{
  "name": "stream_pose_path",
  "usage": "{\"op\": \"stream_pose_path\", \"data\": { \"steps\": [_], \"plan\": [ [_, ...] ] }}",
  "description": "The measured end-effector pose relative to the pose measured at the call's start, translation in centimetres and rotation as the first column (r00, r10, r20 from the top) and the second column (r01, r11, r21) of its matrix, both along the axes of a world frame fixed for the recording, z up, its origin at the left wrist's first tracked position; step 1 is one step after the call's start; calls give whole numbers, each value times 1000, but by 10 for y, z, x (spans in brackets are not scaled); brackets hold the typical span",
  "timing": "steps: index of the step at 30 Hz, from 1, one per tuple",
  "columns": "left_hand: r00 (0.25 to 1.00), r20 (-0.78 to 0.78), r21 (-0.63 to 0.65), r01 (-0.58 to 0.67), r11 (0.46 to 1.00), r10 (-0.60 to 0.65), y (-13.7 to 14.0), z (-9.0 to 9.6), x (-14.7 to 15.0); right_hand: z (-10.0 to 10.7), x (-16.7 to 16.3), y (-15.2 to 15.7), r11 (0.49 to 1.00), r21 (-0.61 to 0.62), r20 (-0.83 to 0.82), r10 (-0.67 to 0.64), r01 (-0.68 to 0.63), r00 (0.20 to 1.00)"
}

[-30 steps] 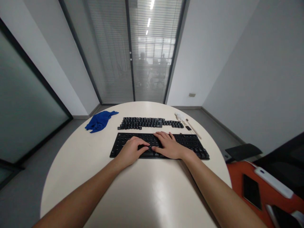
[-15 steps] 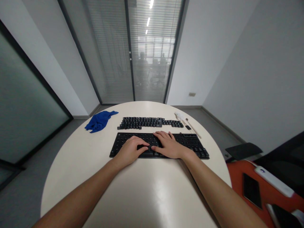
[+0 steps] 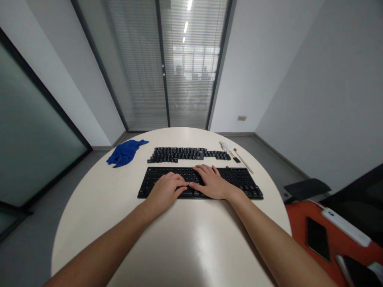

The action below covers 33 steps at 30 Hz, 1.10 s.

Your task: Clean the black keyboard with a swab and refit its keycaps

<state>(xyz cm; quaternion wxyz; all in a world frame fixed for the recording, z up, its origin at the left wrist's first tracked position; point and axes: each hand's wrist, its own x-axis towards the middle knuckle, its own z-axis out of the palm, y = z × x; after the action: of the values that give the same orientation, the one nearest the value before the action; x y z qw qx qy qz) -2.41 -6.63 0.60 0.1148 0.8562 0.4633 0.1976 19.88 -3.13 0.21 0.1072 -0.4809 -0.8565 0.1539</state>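
A black keyboard, with most of its keycaps off, lies across the table in front of me. Over its lower middle, my left hand has thumb and forefinger drawn together in a pinch. Anything between those fingertips is too small to make out. My right hand rests on the keyboard, fingers stretched out across the board and thumb pointing left, its tip touching or nearly touching the left fingertips. Loose black keycaps stand in rows on the table just behind the keyboard.
A crumpled blue cloth lies at the table's back left. Toward the back right are white tissue or cotton, a small black piece and a thin brush. A red chair seat at the right holds a phone and a white power strip.
My left thumb and forefinger have come closer together over the same spot on the keyboard. The right hand stays almost where it was.
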Motion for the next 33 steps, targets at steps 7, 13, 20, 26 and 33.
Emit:
{"op": "stream_pose_path", "data": {
  "steps": [7, 13, 20, 26, 33],
  "plan": [
    [994, 108, -52, -15, 999, 20, -1, -1, 0, 3, 0, -1, 1000, -2, -6, 3, -3, 1000],
    [973, 220, -89, -56, 994, 75, 4, -3, -4, 1, -4, -2, 999, 18, -32, -27, 28, 999],
    [949, 269, -99, -142, 985, 164, 6, -9, 0, -1, -7, -2, 998, 31, -37, -52, 53, 998],
    [948, 249, 13, -209, 978, 200, 7, -15, 3, 3, -8, -3, 998, 33, -39, -55, 57, 998],
    [944, 175, -6, -283, 959, 280, 12, -24, 0, 2, -8, -3, 998, 19, -55, -58, 59, 997]
  ]
}}
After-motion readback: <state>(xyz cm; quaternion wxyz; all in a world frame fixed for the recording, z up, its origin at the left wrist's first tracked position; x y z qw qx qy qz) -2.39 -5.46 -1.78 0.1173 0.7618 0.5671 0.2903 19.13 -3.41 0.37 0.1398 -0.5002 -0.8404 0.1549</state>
